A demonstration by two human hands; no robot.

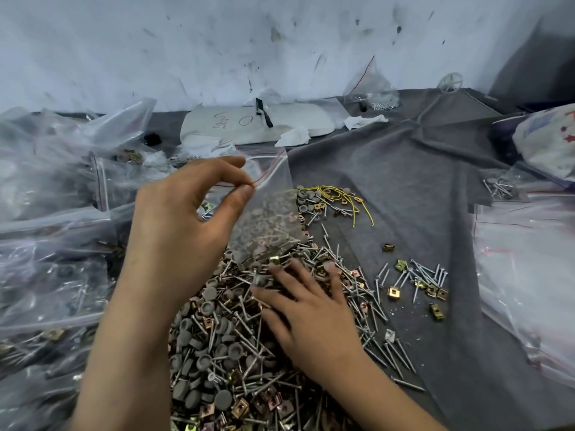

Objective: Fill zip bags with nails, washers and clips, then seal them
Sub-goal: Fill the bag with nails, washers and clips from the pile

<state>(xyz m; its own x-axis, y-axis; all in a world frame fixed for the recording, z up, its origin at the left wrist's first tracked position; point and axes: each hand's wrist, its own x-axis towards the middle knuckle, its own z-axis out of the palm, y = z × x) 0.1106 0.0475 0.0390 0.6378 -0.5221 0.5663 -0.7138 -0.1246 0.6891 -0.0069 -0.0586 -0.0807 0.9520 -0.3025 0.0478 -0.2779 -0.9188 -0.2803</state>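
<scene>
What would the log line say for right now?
left hand: pinches zip bag top edge | right hand: fingers spread on pile of nails, washers and clips | zip bag: partly filled, mouth open

My left hand (pixel 183 219) and right hand (pixel 306 309) are bare. So are my left forearm (pixel 124 353) and right forearm (pixel 373 393), right down to the bottom edge. My fingernails are short and plain.

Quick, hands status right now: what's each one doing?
Left hand: pinches the top edge of the zip bag between thumb and forefinger.
Right hand: open, fingers spread on the pile of nails, washers and clips; no visible grip.
</scene>
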